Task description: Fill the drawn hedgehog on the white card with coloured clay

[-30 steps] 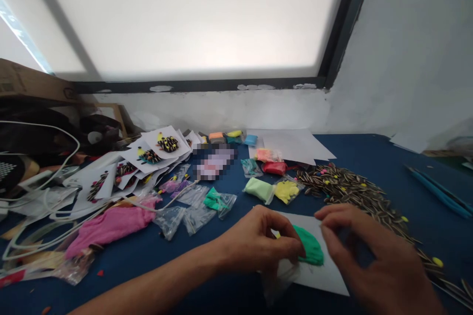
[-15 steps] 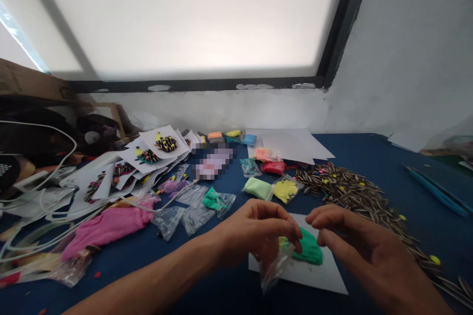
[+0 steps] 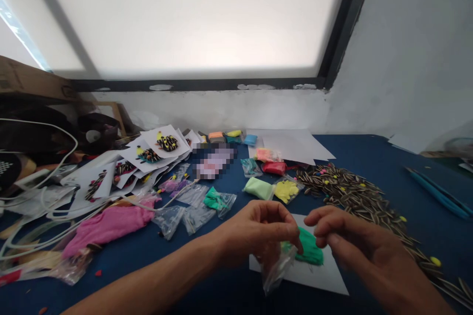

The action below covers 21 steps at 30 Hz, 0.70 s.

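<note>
Left hand (image 3: 266, 231): fingers curled round a clear bag (image 3: 275, 275) that hangs just below them; can't tell whether the tips also pinch something. Right hand (image 3: 365, 251): thumb and fingers apart, nothing seen between, just beside the green clay (image 3: 310, 248). Clay lies between the two sets of fingers, flattened on a white sheet (image 3: 323, 278). Done, by the look of it: green shape laid down. Some yellow shows by the left fingers; unclear if on the sheet or in the bag. No seeds visible on the clay, so it looks early next to the seeded sheets (image 3: 150, 136), well beyond the left fingers; seeds seem to be what's lacking. Loose seeds (image 3: 354, 192) lie on the worktop (image 3: 354, 145), beyond the right fingers.
</note>
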Available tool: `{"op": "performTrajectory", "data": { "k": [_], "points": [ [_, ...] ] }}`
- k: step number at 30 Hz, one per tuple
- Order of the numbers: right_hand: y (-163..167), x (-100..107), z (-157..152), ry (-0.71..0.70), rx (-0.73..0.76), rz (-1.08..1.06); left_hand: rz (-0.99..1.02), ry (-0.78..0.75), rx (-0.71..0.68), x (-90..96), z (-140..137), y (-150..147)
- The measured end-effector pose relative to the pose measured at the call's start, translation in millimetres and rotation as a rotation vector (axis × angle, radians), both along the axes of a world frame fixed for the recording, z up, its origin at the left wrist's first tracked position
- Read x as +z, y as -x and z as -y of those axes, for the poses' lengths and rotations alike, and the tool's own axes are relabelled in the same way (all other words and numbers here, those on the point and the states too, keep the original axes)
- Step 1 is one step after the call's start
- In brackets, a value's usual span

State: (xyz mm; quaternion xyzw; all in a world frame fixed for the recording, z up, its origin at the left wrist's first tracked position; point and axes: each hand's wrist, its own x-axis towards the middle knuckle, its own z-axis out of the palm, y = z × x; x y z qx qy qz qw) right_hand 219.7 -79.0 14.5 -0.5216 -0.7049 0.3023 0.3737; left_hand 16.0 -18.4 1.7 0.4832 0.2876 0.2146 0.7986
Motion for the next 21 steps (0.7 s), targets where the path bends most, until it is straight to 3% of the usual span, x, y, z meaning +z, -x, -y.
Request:
{"op": "performTrajectory", "data": {
  "k": [5,10,15,21],
  "points": [
    [8,6,1,0.055,-0.019,-0.010,0.010,-0.075,0.066,-0.9,-11,4],
    [6,-1,2,0.086,-0.048,0.075,0.005,-0.116,0.189,-2.7,-27,14],
    [-7,-15,8,-0.047,-0.099,0.249,-0.074,-0.154,0.192,-4.9,-34,19],
    [-6,-21,15,-0.076,-0.120,0.465,-0.188,-0.230,0.165,-9.4,-37,21]
  ]
}}
